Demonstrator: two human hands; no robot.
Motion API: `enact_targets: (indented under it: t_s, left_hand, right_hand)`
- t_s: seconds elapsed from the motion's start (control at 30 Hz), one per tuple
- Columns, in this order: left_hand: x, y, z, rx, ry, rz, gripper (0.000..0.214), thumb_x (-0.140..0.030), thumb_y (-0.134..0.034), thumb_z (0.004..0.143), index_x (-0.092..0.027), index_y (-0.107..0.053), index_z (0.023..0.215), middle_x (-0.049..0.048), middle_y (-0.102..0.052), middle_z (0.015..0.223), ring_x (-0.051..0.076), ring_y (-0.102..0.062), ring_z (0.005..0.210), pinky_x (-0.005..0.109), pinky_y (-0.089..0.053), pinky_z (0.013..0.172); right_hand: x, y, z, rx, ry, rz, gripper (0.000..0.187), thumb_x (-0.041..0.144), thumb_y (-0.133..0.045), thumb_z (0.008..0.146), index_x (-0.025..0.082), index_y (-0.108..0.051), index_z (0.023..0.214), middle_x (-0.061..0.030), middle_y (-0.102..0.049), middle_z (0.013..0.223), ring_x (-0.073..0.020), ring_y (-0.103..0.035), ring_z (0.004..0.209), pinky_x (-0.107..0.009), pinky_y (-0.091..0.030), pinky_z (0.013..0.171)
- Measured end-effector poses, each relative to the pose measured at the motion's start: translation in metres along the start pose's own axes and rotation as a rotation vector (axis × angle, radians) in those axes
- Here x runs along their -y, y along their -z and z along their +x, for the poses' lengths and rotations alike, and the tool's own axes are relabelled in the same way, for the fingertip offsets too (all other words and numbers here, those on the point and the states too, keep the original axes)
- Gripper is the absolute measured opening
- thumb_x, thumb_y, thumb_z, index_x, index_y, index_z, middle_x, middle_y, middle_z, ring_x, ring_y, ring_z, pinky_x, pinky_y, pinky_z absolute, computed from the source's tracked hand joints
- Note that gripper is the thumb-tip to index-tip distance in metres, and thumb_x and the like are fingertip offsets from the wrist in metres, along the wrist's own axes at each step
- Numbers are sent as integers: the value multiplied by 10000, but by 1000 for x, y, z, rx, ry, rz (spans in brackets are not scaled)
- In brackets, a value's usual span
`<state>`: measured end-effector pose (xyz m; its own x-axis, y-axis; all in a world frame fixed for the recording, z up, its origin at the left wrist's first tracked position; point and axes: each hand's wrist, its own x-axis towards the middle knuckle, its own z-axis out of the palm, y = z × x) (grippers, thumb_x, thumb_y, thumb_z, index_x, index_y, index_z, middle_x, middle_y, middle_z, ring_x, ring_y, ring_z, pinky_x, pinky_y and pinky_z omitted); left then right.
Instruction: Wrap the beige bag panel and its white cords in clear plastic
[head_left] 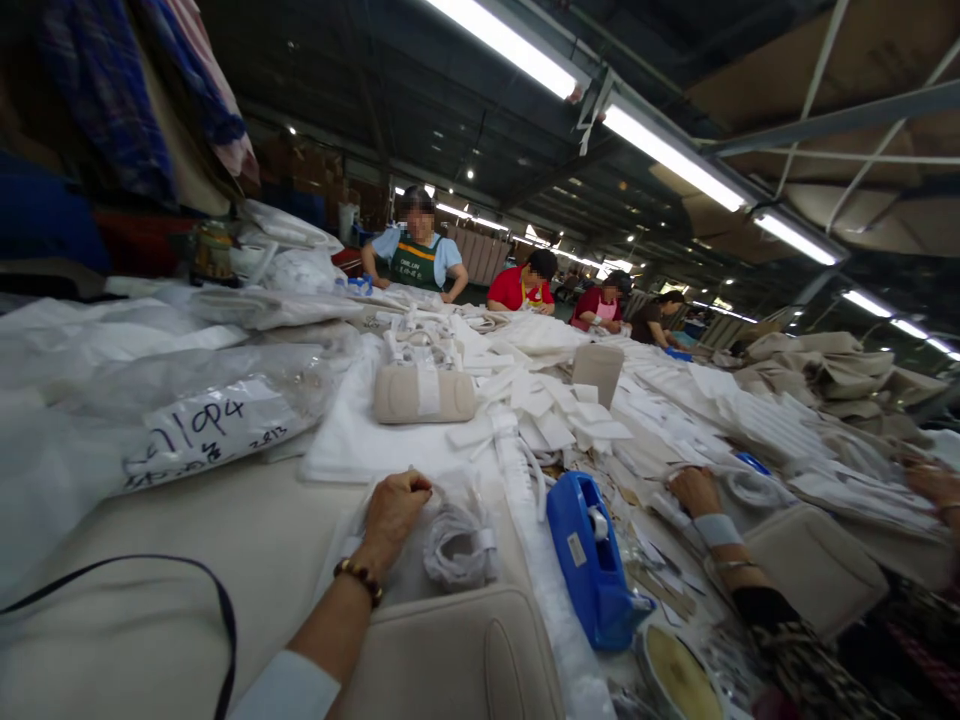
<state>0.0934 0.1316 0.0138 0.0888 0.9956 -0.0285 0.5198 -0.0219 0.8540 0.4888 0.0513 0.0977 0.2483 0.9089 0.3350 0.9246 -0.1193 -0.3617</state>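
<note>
My left hand (395, 505), with a beaded bracelet at the wrist, is closed in a pinch on a clear plastic bag (480, 500). A whitish wrapped coil (456, 550) lies at the bag, just right of my fingers. Below my hand, at the bottom of the view, is a beige padded cushion (450, 660) with a stitched edge. My right hand is out of view. Beyond my fingers, a beige padded roll with a white band (425, 393) rests on stacked white sheets (337, 450).
A blue tape dispenser (589, 560) and a tape roll (679, 675) stand to the right. A co-worker's hand (696, 492) works beside another beige cushion (817, 570). Marked plastic-wrapped bundles (217, 420) lie left, near a black strap (221, 610). Several people work across the table.
</note>
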Motion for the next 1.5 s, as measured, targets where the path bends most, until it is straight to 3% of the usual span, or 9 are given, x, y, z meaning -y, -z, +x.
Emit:
enact_targets:
  t_s: [0.1,0.2,0.33,0.43,0.6,0.87,1.07,1.33,1.5]
  left_hand:
    - [7,-1,3,-41,16,-120,69,-153,-647,798,-132,-611,743,-28,-615,707,137,-593,723,323,-483,758]
    - [9,-3,5,-74,24,-236,93,-137,-665,775,-133,-596,712,-41,-591,671,127,-576,685,313,-479,736]
    - [8,-2,4,-113,35,-414,97,-90,-678,711,-136,-594,696,-42,-606,665,123,-580,675,296,-475,711]
    - [5,1,3,-145,51,-550,122,-114,-693,610,-140,-612,697,-34,-625,632,131,-591,644,287,-476,679]
    - [1,8,-1,-172,63,-703,311,-275,-710,445,-147,-639,719,12,-661,631,177,-626,659,300,-497,674]
    - [0,11,-2,-96,6,-590,363,-379,-629,461,-163,-605,753,-1,-625,632,174,-601,621,301,-484,629]
    - [0,5,6,-40,1,-381,320,-332,-645,484,-176,-612,761,-57,-540,484,156,-528,536,282,-380,578]
    - [-4,9,-1,-2,33,-630,522,-413,-684,423,-134,-608,858,-72,-485,491,105,-429,465,255,-329,499]
    - [-8,18,-5,-88,49,-812,496,-386,-761,386,-141,-610,791,-38,-546,523,109,-465,498,266,-384,542]
  right_hand:
    - [21,-9,-14,166,217,180,320,363,-595,889,161,-569,1136,-66,-593,1137,-187,-611,926,-376,-535,785]
    - [39,-18,-24,301,383,328,296,364,-441,964,150,-613,1075,-49,-618,1076,-172,-620,913,-334,-532,758]
    - [39,-9,-16,383,458,429,216,336,-571,896,196,-636,1047,-22,-638,1080,-149,-625,847,-287,-521,673]
    - [17,14,0,341,432,443,222,342,-563,904,132,-632,928,-23,-661,914,-129,-624,756,-299,-521,683]
    - [-30,39,14,134,355,476,283,93,-460,782,171,-547,524,104,-529,523,-47,-537,572,-136,-393,550]
    - [-60,16,19,-81,311,539,290,18,-354,615,205,-505,453,122,-367,462,-25,-476,514,-93,-280,463]
    - [-67,7,22,-54,324,576,260,37,-370,610,215,-473,451,106,-327,452,-49,-459,492,-103,-269,419]
    - [-28,23,20,163,404,579,375,134,-357,783,205,-472,433,99,-313,446,-35,-483,520,-115,-307,472]
    - [33,23,-9,552,490,522,261,345,-528,910,144,-628,775,26,-635,774,-103,-607,707,-247,-499,655]
